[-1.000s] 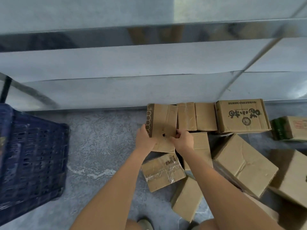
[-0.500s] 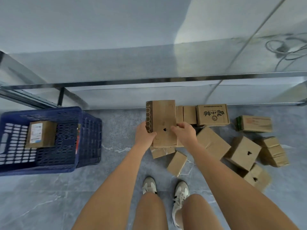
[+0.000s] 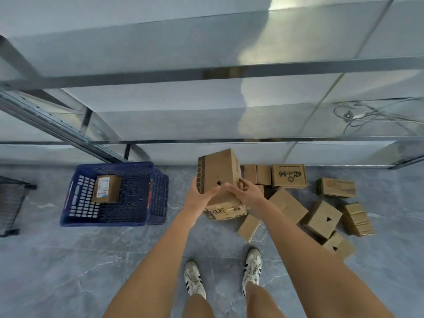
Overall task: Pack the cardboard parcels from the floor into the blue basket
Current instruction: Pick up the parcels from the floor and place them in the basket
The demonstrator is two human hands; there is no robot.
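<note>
Both hands closed around parcel

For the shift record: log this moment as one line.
stage: carrying | held: tall parcel in left hand and right hand | blue basket: one labelled parcel inside | floor: more parcels

We see two bare forearms, sleeveless as far as the frame shows, ending in an ungloved left hand and right hand. At six o'clock, bare legs end in off-white lace-up sneakers with dark side stripes, laces pale.
</note>
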